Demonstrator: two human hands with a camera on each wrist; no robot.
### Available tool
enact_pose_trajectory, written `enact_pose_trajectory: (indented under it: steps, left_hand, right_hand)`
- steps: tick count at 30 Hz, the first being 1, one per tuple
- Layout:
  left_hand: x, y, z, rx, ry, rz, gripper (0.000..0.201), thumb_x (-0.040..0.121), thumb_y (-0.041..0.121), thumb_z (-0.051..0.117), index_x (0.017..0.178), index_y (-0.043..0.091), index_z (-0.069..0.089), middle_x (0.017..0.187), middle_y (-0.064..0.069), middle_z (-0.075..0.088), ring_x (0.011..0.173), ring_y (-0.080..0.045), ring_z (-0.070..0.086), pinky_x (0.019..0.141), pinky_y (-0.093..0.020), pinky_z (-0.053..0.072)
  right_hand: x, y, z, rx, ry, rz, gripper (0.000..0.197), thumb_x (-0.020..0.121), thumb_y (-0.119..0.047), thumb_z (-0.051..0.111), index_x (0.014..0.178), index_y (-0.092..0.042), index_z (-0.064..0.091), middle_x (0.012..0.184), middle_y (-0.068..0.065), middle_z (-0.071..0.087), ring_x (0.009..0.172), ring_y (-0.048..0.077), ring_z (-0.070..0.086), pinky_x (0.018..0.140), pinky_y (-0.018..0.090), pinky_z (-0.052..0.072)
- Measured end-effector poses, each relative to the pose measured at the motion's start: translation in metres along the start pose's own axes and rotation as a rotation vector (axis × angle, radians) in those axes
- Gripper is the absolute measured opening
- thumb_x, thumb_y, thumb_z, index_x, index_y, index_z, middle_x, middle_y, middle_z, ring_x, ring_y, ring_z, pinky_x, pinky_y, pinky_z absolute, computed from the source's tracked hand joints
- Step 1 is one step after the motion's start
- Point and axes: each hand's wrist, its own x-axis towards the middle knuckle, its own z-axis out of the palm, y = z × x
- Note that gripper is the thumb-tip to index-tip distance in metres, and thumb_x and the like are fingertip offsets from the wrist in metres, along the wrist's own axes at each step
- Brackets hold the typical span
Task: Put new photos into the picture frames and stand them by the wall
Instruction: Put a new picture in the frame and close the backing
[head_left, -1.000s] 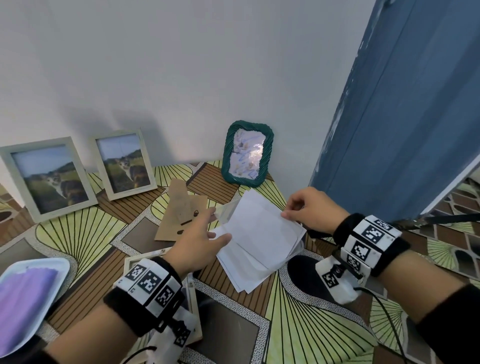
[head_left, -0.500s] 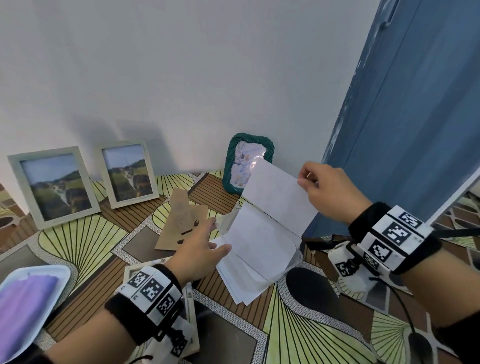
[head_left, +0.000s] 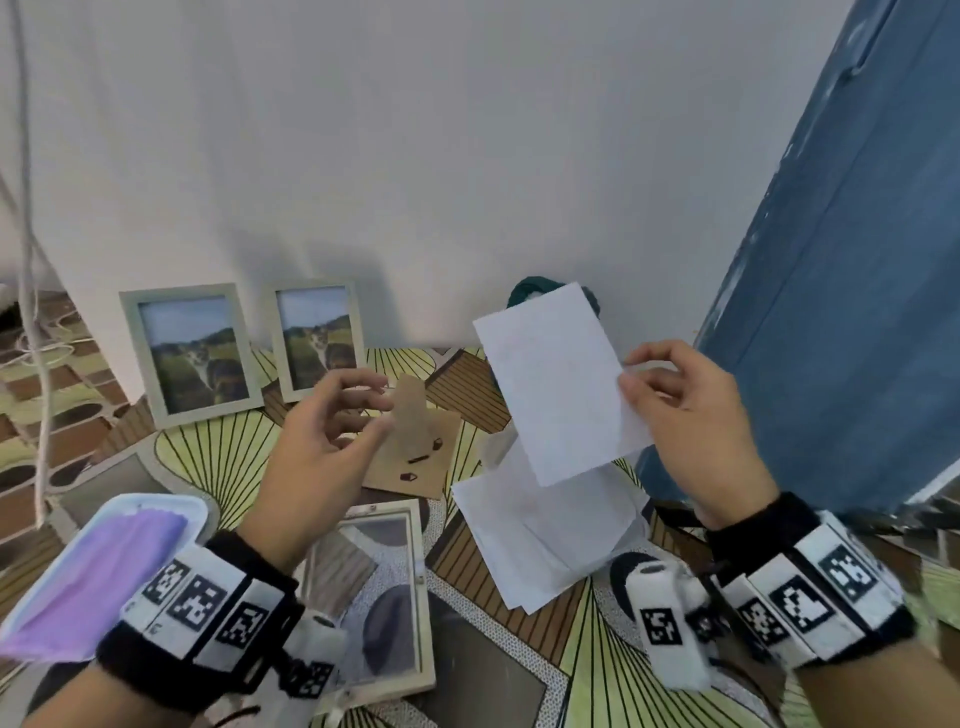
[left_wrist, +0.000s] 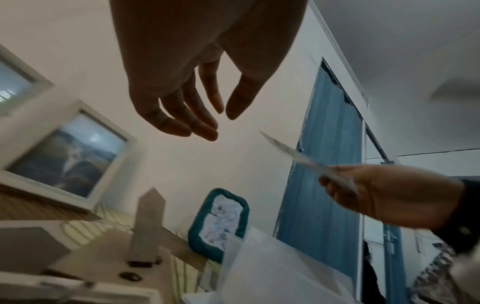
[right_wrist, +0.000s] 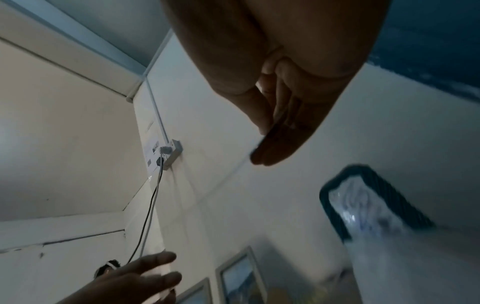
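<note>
My right hand (head_left: 636, 371) pinches the right edge of a white photo sheet (head_left: 558, 379), held up blank side toward me above the stack of white photo sheets (head_left: 540, 535) on the floor. My left hand (head_left: 363, 405) hovers empty, fingers loosely spread, over the brown cardboard frame back (head_left: 415, 457). An open pale wooden frame (head_left: 374, 597) lies flat under my left wrist. Two pale frames with cat photos (head_left: 192, 353) (head_left: 317, 343) lean on the wall. A teal woven frame (left_wrist: 219, 222) stands by the wall, mostly hidden behind the held sheet in the head view.
A blue door (head_left: 841, 312) stands at the right. A white tray with a purple cloth (head_left: 98, 561) sits at the lower left. A white cord (head_left: 31, 260) hangs at the far left. The floor is patterned vinyl (head_left: 597, 670).
My right hand lifted one sheet off the stack and raised it upright. My left hand came off the stack and rose, fingers spreading.
</note>
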Motion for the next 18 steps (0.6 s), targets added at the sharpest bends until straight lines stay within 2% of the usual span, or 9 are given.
enact_pose_trajectory:
  steps: [2, 4, 7, 10, 12, 14, 16, 18]
  left_hand:
    - [-0.009, -0.005, -0.022, 0.01, 0.014, -0.005, 0.027, 0.088, 0.011, 0.069, 0.104, 0.033, 0.064, 0.098, 0.005, 0.069, 0.089, -0.02, 0.067, 0.079, -0.03, 0.057]
    - [-0.02, -0.016, -0.043, 0.074, -0.007, -0.02, 0.028, 0.089, 0.01, 0.069, 0.103, 0.033, 0.064, 0.098, 0.003, 0.069, 0.088, -0.021, 0.066, 0.076, -0.028, 0.055]
    - [-0.044, -0.039, -0.07, 0.326, -0.127, -0.044, 0.029, 0.089, 0.02, 0.069, 0.106, 0.041, 0.06, 0.103, 0.015, 0.067, 0.093, -0.008, 0.065, 0.075, -0.02, 0.053]
    - [-0.069, -0.057, -0.088, 0.645, -0.329, -0.002, 0.036, 0.089, 0.039, 0.066, 0.121, 0.046, 0.051, 0.117, 0.031, 0.058, 0.112, 0.006, 0.054, 0.092, -0.025, 0.048]
    - [-0.079, -0.066, -0.093, 0.803, -0.491, 0.022, 0.054, 0.091, 0.049, 0.06, 0.14, 0.044, 0.038, 0.14, 0.029, 0.042, 0.128, 0.005, 0.042, 0.107, -0.03, 0.04]
    - [-0.085, -0.073, -0.095, 0.935, -0.632, -0.047, 0.076, 0.091, 0.063, 0.049, 0.154, 0.036, 0.017, 0.158, 0.022, 0.013, 0.147, -0.004, 0.018, 0.12, -0.034, 0.023]
    - [-0.089, -0.077, -0.095, 1.068, -0.769, -0.157, 0.092, 0.084, 0.08, 0.031, 0.155, 0.036, -0.008, 0.158, 0.023, -0.015, 0.148, -0.002, -0.012, 0.124, -0.041, 0.008]
    - [-0.09, -0.077, -0.093, 1.109, -0.834, -0.211, 0.096, 0.078, 0.086, 0.021, 0.151, 0.037, -0.019, 0.156, 0.023, -0.024, 0.145, -0.001, -0.022, 0.124, -0.044, 0.004]
  right_hand:
    - [-0.018, 0.011, 0.018, 0.053, -0.088, 0.073, 0.021, 0.091, -0.012, 0.066, 0.099, -0.031, 0.061, 0.086, 0.002, 0.072, 0.077, 0.014, 0.069, 0.065, 0.026, 0.052]
    - [-0.036, 0.022, 0.036, 0.055, -0.202, 0.119, 0.032, 0.088, -0.009, 0.068, 0.101, -0.037, 0.061, 0.089, -0.002, 0.07, 0.079, 0.015, 0.071, 0.066, 0.027, 0.058]
    - [-0.061, 0.038, 0.061, -0.046, -0.345, 0.129, 0.032, 0.087, -0.009, 0.07, 0.102, -0.038, 0.065, 0.094, -0.007, 0.063, 0.078, 0.011, 0.07, 0.066, 0.024, 0.056]
    - [-0.078, 0.048, 0.081, -0.187, -0.443, 0.081, 0.03, 0.088, -0.015, 0.068, 0.108, -0.038, 0.063, 0.098, -0.012, 0.059, 0.077, 0.006, 0.07, 0.067, 0.02, 0.054]
    - [-0.083, 0.049, 0.091, -0.263, -0.491, 0.031, 0.032, 0.089, -0.016, 0.067, 0.115, -0.033, 0.062, 0.097, -0.013, 0.059, 0.073, 0.004, 0.07, 0.066, 0.014, 0.051]
    - [-0.086, 0.047, 0.1, -0.322, -0.535, 0.006, 0.036, 0.088, -0.016, 0.066, 0.122, -0.026, 0.062, 0.095, -0.011, 0.06, 0.072, 0.007, 0.069, 0.073, 0.019, 0.055]
    - [-0.088, 0.045, 0.107, -0.384, -0.566, -0.014, 0.041, 0.087, -0.018, 0.067, 0.127, -0.023, 0.061, 0.092, -0.009, 0.062, 0.076, 0.008, 0.066, 0.081, 0.029, 0.056]
    - [-0.089, 0.041, 0.113, -0.455, -0.601, -0.05, 0.045, 0.086, -0.023, 0.068, 0.13, -0.022, 0.06, 0.088, -0.011, 0.062, 0.078, 0.005, 0.062, 0.084, 0.028, 0.053]
